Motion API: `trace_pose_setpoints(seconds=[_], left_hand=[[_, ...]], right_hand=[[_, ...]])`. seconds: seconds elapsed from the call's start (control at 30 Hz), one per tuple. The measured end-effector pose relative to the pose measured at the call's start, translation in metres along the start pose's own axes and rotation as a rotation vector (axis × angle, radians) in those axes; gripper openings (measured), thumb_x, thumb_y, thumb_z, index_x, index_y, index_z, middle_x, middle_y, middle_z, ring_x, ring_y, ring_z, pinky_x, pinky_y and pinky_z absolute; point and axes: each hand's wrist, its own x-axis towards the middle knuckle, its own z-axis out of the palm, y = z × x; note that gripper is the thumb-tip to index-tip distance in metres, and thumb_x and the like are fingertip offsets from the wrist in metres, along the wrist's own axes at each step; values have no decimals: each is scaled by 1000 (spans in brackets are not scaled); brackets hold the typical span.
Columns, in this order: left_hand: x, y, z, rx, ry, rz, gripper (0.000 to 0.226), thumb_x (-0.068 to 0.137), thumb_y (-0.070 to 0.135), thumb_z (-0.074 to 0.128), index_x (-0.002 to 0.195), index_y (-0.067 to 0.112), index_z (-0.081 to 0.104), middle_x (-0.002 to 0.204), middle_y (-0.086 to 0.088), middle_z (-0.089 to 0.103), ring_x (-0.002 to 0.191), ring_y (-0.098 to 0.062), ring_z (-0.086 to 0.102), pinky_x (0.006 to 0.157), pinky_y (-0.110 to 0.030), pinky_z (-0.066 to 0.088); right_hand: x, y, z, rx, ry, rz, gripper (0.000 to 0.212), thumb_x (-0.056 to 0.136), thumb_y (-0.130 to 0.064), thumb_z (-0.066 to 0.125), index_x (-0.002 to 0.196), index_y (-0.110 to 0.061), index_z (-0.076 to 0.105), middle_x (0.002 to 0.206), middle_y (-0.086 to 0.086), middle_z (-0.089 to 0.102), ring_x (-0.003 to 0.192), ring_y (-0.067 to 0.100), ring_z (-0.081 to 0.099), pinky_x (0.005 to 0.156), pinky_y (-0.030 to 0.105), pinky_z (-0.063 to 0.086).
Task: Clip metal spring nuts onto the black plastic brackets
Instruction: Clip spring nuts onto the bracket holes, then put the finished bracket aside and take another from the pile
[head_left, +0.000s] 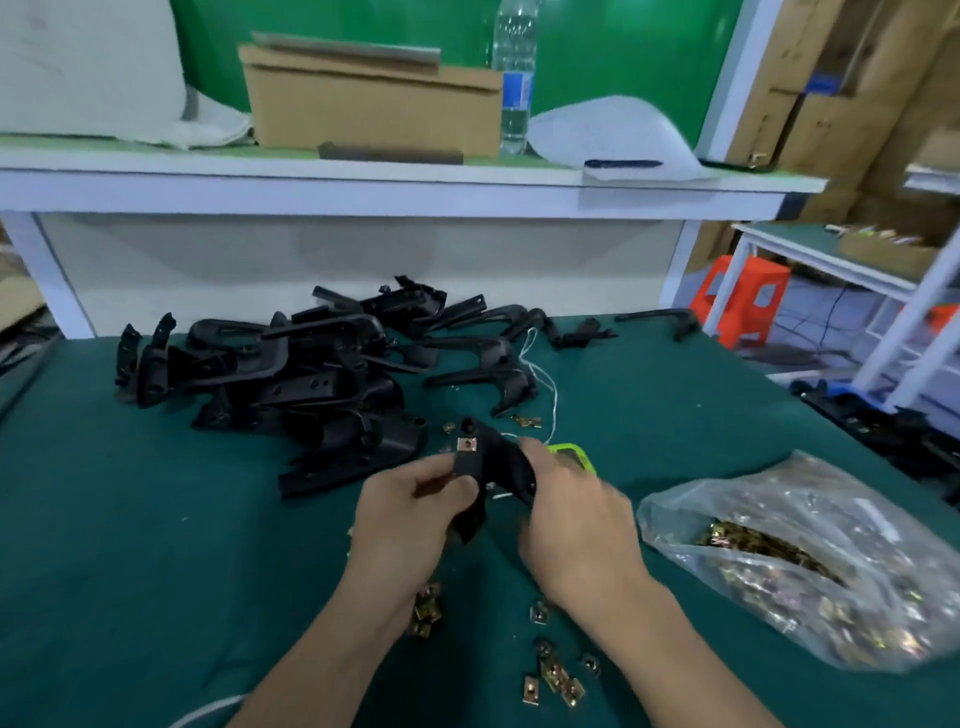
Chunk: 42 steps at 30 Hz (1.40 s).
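At the centre of the worktop, the fingers of the left hand are curled round the lower leg of one black bracket, which is held just above the cloth. The right hand grips the same bracket from the opposite side, fingertips wrapped over its upper edge. That hand is blurred, so whether it also carries a nut cannot be told. One spring nut sits on the bracket's upper tab, just above the left thumb, and appears fully seated. On that evidence, this piece has at least one clip fitted; whether it needs another cannot be determined. Loose nuts lie scattered on the cloth beside both wrists, with a few more just beyond the held bracket. To the right, well apart from the hands, an open bag of nuts holds a large stock. Beyond the hands and to the left lies a pile of brackets, tangled together. No metal clips can be made out on them, and no separate finished lot is identifiable. Assessment: one bracket is in hand and part-done, and the bulk of the pile likely awaits clipping, with ample nuts available.
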Motion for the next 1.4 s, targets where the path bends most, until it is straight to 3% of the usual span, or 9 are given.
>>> trace_pose_setpoints(seconds=[0.13,0.27,0.4,0.57,0.77,0.9,1.0,1.2,1.4], left_hand=[[3,21,25,-82,22,31,24,94,3,67,96,24,80,85,3,80,77,-9,74,64,-12,54],[-25,33,90,29,-206,150,31,90,10,72,88,40,81,78,9,77,70,-3,69,63,-14,52],[-65,34,170,114,-589,267,45,80,-2,78,102,38,80,94,11,80,87,-4,75,69,-13,54],[-102,12,273,84,-745,21,38,78,-6,73,106,20,76,84,-8,79,65,-15,69,60,-22,52],[-119,-12,370,85,-809,-186,21,86,-2,71,102,10,73,75,-7,77,68,-15,73,60,-22,57],[-99,9,430,-12,-906,-307,38,92,12,73,128,5,61,106,-6,72,104,-19,70,81,-29,61],[-83,32,450,70,-873,-327,16,95,21,72,102,18,58,123,-5,51,132,-24,51,102,-39,53],[-51,18,422,165,-776,-161,23,89,4,68,106,19,74,110,-3,72,100,-14,65,88,-29,57],[-31,16,383,89,-555,-79,32,80,-10,61,84,15,80,79,-4,79,75,-19,74,62,-27,58]], right_hand=[[-30,39,-46,673,-246,163,86,75,-22,73,142,-57,32,96,-8,72,77,21,69,70,32,57],[-87,87,-78,1205,-161,427,71,77,-8,74,134,-44,53,85,1,76,78,27,74,64,34,56],[-149,146,-92,1322,66,627,46,86,5,65,113,-30,76,100,25,73,87,38,72,79,45,56],[-216,205,-89,1523,354,842,24,90,9,59,99,-4,78,97,26,74,82,33,71,75,40,58],[-248,263,-96,1843,545,978,36,81,9,59,114,-2,68,101,32,70,66,38,67,53,37,54],[-195,346,-134,1888,561,1042,33,95,0,48,125,10,54,96,27,71,68,29,70,47,25,54],[-136,417,-163,1779,626,1133,29,104,-27,54,118,-1,57,106,20,62,89,31,64,67,40,59],[-91,406,-120,798,391,1089,11,84,-21,72,93,-15,75,80,5,68,66,19,59,61,28,46],[-58,284,-86,742,372,764,23,81,-17,54,82,-35,68,77,-15,69,74,6,64,61,21,47]])
